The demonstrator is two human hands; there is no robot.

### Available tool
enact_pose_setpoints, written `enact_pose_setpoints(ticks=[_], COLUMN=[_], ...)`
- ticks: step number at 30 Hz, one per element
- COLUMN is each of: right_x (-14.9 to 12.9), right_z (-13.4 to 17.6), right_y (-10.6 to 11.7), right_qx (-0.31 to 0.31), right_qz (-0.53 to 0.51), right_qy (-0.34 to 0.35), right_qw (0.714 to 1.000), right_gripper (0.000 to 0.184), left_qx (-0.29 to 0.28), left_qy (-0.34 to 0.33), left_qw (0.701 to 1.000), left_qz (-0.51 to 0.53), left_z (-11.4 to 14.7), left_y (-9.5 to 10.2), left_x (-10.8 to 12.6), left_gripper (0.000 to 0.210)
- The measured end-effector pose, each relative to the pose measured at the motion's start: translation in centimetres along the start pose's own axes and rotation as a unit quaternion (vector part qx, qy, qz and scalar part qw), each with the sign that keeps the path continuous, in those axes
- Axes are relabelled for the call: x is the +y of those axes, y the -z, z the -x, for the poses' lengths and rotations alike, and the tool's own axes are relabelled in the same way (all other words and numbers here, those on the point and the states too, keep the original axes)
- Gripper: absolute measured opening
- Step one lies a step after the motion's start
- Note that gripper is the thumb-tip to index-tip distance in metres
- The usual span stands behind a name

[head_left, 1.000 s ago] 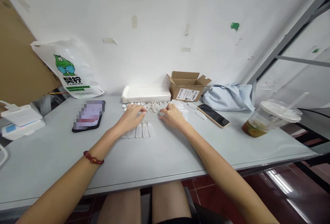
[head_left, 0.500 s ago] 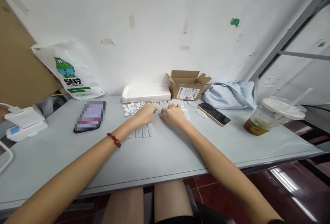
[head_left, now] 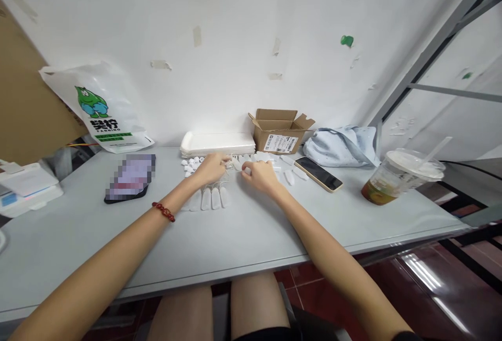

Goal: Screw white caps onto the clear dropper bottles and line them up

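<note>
My left hand (head_left: 214, 168), with a red bead bracelet (head_left: 163, 211) on its wrist, is over the middle of the desk. Its fingers are bent together among thin pale strings (head_left: 224, 175); what they pinch is too small to make out. Close by on the right, my right hand (head_left: 261, 175) has its thumb and fingers curled near a translucent oblong piece (head_left: 237, 163); anything between them is hidden. Several such translucent pieces (head_left: 216, 199) lie in a row below my left hand. Small white pieces (head_left: 191, 165) are heaped to its left.
Behind my hands stand stacked white trays (head_left: 217, 143) and an open cardboard box (head_left: 279, 134). A phone (head_left: 319, 173), a blue cloth bag (head_left: 341, 146) and a drink cup (head_left: 396, 176) are on the right. At left are a blurred-screen phone (head_left: 131, 178) and a plastic bag (head_left: 98, 111).
My hands have moved slightly apart, baring strings and a translucent piece between them. A loose translucent piece now shows right of my right hand. The whole view has shifted a little.
</note>
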State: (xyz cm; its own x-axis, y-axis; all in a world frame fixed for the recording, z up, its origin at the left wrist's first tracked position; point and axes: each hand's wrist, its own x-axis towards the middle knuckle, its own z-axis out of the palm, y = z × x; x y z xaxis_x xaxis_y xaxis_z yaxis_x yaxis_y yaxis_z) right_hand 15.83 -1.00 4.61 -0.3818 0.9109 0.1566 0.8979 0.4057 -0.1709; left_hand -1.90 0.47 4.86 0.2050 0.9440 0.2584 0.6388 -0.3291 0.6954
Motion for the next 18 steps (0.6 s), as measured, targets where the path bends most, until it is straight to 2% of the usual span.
enact_pose_setpoints(ticks=[3,9,13,18], right_x=[0.2,0.2,0.0,-0.7], right_z=[0.0,0.3,0.4,0.9], right_y=[0.3,0.6,0.3,0.1], right_qx=[0.026,0.076,0.109,0.112], right_qz=[-0.042,-0.108,-0.198,-0.305], right_qy=[-0.018,0.001,0.065,0.121], right_qw=[0.999,0.991,0.972,0.938], right_gripper=[0.027,0.027,0.024,0.015], left_qx=[0.03,0.059,0.062,0.084], left_qy=[0.014,0.047,0.068,0.073], left_qw=[0.999,0.967,0.946,0.903], left_qz=[0.025,0.243,0.312,0.415], left_z=[-0.2,0.6,1.7,2.6], left_y=[0.8,1.5,1.5,1.3], left_x=[0.0,0.3,0.3,0.7], left_gripper=[0.045,0.054,0.046,0.03])
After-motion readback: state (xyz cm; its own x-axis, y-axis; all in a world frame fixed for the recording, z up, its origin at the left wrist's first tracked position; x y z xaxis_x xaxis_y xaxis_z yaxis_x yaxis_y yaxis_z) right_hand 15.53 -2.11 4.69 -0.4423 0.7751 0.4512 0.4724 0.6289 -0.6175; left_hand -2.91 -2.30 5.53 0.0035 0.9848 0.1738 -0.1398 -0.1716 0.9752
